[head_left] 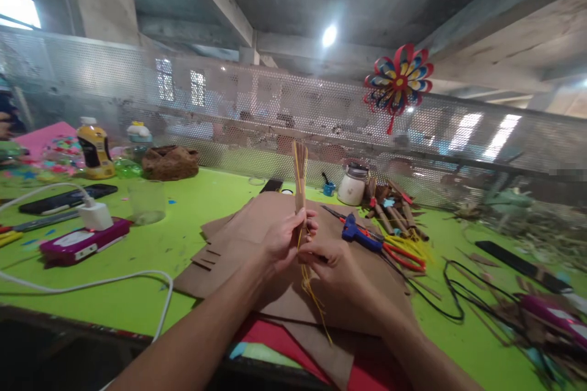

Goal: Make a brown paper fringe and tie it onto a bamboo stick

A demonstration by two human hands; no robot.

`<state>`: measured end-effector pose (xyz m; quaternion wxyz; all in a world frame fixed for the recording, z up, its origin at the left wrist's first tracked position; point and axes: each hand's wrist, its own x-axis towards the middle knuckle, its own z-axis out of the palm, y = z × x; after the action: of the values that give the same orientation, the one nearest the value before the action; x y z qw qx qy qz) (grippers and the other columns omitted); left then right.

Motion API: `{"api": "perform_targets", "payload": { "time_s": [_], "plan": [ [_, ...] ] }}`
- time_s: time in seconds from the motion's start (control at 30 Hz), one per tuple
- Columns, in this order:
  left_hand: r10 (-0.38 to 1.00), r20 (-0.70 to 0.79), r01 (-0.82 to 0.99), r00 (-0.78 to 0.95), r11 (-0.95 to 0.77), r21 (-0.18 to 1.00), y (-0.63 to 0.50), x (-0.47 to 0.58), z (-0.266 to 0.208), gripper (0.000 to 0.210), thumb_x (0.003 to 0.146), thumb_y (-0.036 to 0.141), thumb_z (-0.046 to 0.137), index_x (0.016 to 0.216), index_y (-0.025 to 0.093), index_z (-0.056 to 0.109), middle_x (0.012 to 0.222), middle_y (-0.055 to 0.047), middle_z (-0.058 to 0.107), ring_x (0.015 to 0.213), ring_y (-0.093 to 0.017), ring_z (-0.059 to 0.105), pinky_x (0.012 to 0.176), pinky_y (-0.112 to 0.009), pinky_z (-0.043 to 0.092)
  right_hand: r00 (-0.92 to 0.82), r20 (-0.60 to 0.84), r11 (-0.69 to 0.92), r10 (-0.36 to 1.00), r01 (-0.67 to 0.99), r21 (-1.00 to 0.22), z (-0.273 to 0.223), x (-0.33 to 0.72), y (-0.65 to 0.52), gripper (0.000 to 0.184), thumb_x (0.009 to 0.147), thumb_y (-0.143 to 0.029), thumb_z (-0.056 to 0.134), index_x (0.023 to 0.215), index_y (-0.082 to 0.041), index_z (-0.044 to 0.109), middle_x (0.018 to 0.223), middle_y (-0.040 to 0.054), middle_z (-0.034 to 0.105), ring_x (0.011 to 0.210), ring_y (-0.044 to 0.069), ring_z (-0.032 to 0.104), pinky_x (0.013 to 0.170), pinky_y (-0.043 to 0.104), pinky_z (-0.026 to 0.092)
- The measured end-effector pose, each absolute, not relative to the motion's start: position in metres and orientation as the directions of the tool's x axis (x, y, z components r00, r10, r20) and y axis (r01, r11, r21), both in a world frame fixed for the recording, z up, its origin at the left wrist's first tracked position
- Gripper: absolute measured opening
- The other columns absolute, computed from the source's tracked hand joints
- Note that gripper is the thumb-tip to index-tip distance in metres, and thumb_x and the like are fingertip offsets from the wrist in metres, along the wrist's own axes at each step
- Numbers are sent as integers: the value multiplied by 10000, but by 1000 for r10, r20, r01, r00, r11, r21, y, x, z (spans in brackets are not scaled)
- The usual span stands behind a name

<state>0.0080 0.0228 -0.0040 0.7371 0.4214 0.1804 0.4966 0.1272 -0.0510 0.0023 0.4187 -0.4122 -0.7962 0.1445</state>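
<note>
My left hand [285, 237] is closed around a slim bundle of brown paper strips [299, 177], held upright with its strips spreading a little at the top. Yellow string [316, 300] runs along the bundle and dangles in loose loops below it. Against the bundle's lower part, my right hand [334, 259] has thumb and fingers pinched on the string. Beneath both hands lies a stack of brown paper sheets [247, 269]. To the right, on the stack's edge, are a blue-handled tool [360, 233] and something with orange handles [403, 258], probably scissors.
Brown paper rolls [389, 217] and a white jar [352, 186] stand behind on the right. Black cable [452, 284] crosses the right side. At left are a clear cup [147, 203], a purple power strip [85, 244] and a yellow bottle [95, 149]. A perforated screen [266, 110] borders the back.
</note>
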Motion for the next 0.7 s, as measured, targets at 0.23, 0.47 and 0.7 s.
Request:
{"api": "perform_targets", "payload": {
  "time_s": [0.23,0.47,0.7],
  "plan": [
    [868,116,-503,483,167,848,18,14,-6,214,878,329,495,899,131,574,626,5,522,561,-87,494,556,-198,383,-371,447,561,814,701,-440,-3,131,-50,174,731,-83,476,629,-149,600,593,-20,527,535,78,340,500,207,230],
    [807,84,-529,584,300,794,19,13,-8,239,888,363,469,901,139,550,576,23,461,582,-103,498,592,-213,395,-382,424,526,821,795,-302,2,130,-54,226,801,-119,470,620,-157,599,578,-16,551,515,82,343,502,233,195],
    [820,14,-527,572,355,772,21,15,-10,291,905,393,422,817,141,539,600,-12,528,574,-115,529,600,-230,423,-423,352,510,835,836,-204,15,133,-62,229,831,-149,463,756,-194,674,729,20,674,589,104,487,529,247,213]
  ]
}}
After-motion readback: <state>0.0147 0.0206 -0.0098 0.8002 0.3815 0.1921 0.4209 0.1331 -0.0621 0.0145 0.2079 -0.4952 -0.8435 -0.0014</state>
